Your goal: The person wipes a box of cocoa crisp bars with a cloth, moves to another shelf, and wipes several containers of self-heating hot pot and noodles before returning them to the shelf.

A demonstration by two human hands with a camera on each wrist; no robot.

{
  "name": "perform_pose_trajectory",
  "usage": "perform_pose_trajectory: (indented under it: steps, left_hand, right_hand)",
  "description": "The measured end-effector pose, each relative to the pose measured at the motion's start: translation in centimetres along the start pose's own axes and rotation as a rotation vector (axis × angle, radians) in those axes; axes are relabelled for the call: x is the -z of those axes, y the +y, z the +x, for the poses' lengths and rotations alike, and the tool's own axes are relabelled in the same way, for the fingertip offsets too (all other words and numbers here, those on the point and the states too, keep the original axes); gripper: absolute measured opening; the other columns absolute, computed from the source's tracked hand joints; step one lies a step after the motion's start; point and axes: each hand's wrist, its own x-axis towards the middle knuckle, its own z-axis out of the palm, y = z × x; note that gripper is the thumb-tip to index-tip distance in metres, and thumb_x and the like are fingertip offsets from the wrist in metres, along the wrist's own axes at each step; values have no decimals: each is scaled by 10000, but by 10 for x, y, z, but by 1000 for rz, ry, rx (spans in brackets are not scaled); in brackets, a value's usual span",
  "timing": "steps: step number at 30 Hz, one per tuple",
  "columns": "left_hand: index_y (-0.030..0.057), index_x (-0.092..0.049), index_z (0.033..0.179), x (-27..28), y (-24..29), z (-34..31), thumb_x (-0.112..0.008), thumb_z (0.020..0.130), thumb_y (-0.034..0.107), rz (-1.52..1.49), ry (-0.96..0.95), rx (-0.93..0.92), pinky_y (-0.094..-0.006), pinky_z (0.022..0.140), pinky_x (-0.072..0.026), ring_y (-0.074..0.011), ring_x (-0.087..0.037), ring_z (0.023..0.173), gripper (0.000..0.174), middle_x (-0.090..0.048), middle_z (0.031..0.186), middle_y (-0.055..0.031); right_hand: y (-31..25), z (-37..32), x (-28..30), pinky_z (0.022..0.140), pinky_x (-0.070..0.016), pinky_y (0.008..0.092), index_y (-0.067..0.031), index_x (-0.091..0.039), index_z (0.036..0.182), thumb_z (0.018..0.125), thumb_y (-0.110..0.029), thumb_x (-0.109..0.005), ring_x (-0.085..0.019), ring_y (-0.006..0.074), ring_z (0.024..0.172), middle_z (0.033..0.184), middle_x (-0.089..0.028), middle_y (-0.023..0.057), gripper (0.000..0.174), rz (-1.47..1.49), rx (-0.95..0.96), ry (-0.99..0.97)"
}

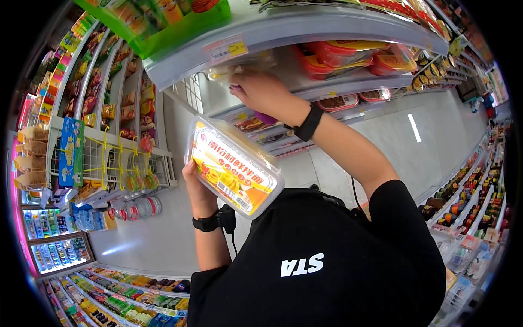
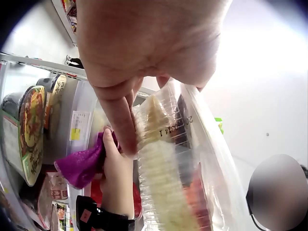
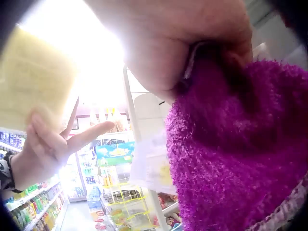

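My left hand [image 1: 197, 185] grips a clear plastic tub of noodles [image 1: 231, 169] by its side, out in front of the shelf. A printed label with large red characters covers the tub's face, which is tilted; the left wrist view shows its ribbed side [image 2: 163, 178] and pale contents. My right hand [image 1: 267, 94] reaches in over a shelf and holds a fuzzy purple cloth [image 3: 240, 159]. Part of that cloth hangs below the hand. Close by its fingertips lies a pale item in clear wrapping [image 1: 220, 73], partly covered by the hand.
Red tubs [image 1: 348, 54] sit on the shelf right of my right hand, under an upper shelf edge [image 1: 305, 39] with a price tag [image 1: 226, 49]. A green carton [image 1: 158, 24] stands above. Left across the aisle is a white wire rack [image 1: 103, 158] with hanging goods.
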Motion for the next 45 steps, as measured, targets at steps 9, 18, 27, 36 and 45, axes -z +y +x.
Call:
perform_pose_trajectory:
  steps: [9, 18, 27, 36, 45]
  left_hand:
    - [-43, -421, 1342, -22, 0, 47, -547, 888, 374, -11, -233, -127, -358, 968, -495, -237, -606, 1134, 629, -565, 1280, -167]
    - [-37, -371, 1430, -61, -5, 115, -465, 834, 281, 31, -152, -333, -411, 1078, -391, -283, -480, 1285, 682, -472, 1399, -153]
    - [44, -438, 1326, -75, 7, 137, -379, 893, 326, -34, -45, -258, -417, 1010, -422, -270, -514, 1209, 520, -531, 1284, -106]
    - [64, -480, 1279, -73, 9, 141, -477, 858, 379, -77, -105, -159, -421, 957, -467, -279, -570, 1138, 526, -568, 1233, -121]
    - [34, -475, 1290, -82, 7, 135, -410, 888, 346, -26, -34, -108, -411, 960, -463, -270, -571, 1137, 513, -570, 1249, -134]
  right_hand:
    - [4, -11, 39, 732, -538, 384, -57, -693, 963, 817, -311, -680, -677, 327, 826, 901, -704, 145, 293, 133, -255, 52]
    - [21, -21, 65, 772, -537, 361, -19, -641, 1059, 835, -249, -717, -688, 312, 873, 971, -695, 179, 329, 320, -341, 302]
    - [26, -30, 53, 799, -525, 356, -99, -609, 1240, 819, -228, -697, -678, 282, 922, 1039, -690, 151, 449, 480, -241, 175]
    - [31, -34, 24, 814, -508, 347, -102, -469, 1392, 829, -283, -703, -653, 276, 895, 1087, -653, 188, 637, 612, -325, 222]
    - [55, -8, 21, 841, -518, 299, 3, -525, 1248, 865, -195, -722, -649, 168, 952, 1120, -650, 140, 474, 742, -219, 238]
